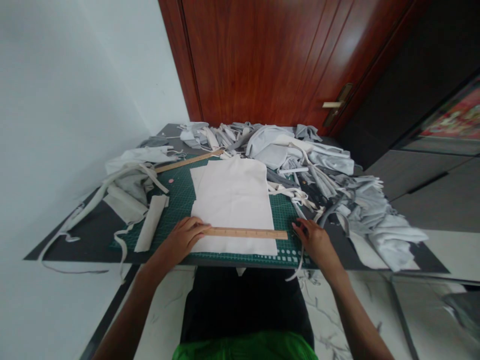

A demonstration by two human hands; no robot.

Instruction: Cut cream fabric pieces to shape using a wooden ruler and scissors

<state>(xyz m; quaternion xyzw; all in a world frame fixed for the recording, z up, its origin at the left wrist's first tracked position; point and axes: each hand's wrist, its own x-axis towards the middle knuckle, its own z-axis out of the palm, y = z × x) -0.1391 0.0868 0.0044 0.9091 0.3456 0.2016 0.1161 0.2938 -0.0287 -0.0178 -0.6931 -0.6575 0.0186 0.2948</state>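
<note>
A white cloth piece (234,200) lies flat on a green cutting mat (180,200). A wooden ruler (247,233) lies across the cloth's near edge. My left hand (183,237) rests on the ruler's left end, fingers laid flat and open. My right hand (315,240) sits just past the ruler's right end on the mat, fingers curled around something small and dark that I cannot make out.
A second wooden ruler (187,161) lies at the mat's far left. Heaps of grey and white fabric scraps (330,175) cover the table's back and right. More strips (131,185) lie at the left. A brown door (277,60) stands behind.
</note>
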